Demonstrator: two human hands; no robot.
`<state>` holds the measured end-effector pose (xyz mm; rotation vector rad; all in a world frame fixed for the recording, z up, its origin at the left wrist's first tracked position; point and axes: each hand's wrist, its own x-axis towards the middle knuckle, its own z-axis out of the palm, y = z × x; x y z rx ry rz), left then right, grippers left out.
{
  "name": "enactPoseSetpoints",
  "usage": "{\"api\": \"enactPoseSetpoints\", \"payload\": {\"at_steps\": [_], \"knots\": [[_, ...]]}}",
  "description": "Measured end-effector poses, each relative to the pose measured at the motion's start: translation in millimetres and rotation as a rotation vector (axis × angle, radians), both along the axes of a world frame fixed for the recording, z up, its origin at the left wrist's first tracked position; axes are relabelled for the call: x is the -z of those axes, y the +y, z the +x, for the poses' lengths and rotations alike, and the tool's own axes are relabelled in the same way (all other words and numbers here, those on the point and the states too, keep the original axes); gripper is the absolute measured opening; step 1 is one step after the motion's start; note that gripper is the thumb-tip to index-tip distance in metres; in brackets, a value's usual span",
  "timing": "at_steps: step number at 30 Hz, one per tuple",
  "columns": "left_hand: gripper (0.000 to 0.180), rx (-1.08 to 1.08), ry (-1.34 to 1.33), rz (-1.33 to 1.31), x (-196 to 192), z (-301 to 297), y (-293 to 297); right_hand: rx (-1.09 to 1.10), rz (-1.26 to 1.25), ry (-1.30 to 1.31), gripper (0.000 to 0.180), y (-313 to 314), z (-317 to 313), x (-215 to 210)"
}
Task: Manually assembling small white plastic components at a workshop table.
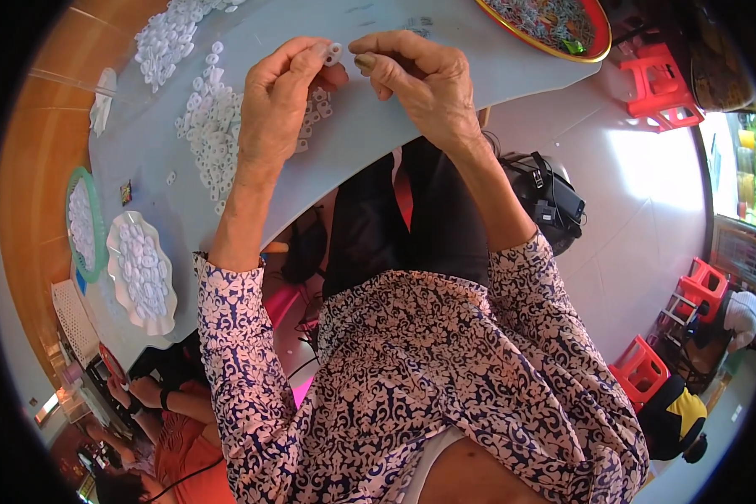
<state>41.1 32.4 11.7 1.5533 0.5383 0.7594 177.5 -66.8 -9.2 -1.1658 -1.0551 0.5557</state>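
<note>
Between thumb and forefinger, my left hand point(281, 88) grips a small white plastic piece point(334, 53) that shows two round holes. Just to its right, the fingers of my right hand point(420, 80) are pinched together; whatever they hold, if anything, is too small to make out. Both hands are raised over the near edge of the pale grey table point(353, 122). Below and beside my left hand spreads a heap of similar white plastic pieces point(212, 139). A few small grey metal parts point(418, 25) lie on the table beyond my right hand.
At the far right stands a red round tray point(603, 38) of metal bits. Another white heap point(164, 46) lies far left. Nearer left are a scalloped white dish point(170, 315) and a green basket point(99, 256). A co-worker point(197, 454) sits lower left; red stools point(659, 88) stand right.
</note>
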Motion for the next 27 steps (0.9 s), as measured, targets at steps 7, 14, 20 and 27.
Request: {"api": "enactPoseSetpoints", "payload": {"at_steps": [7, 14, 20, 27], "knots": [[0.029, 0.025, -0.068, -0.066, 4.6, 0.1, 1.2, 0.012, -0.013, -0.033, 0.018, -0.5, -4.8, -4.7], [0.029, 0.025, -0.036, -0.039, 2.9, 0.9, -0.1, 0.036, -0.015, -0.071, 0.02, -0.4, -5.1, -5.6], [0.027, 0.009, 0.063, 0.074, -0.7, 0.4, 0.1, 0.042, 0.005, -0.104, 0.021, 0.3, -5.4, -5.1], [0.028, -0.001, 0.1, 0.266, -3.0, 3.4, -2.3, 0.037, 0.019, -0.112, 0.021, 2.6, -6.0, -4.4]]}}
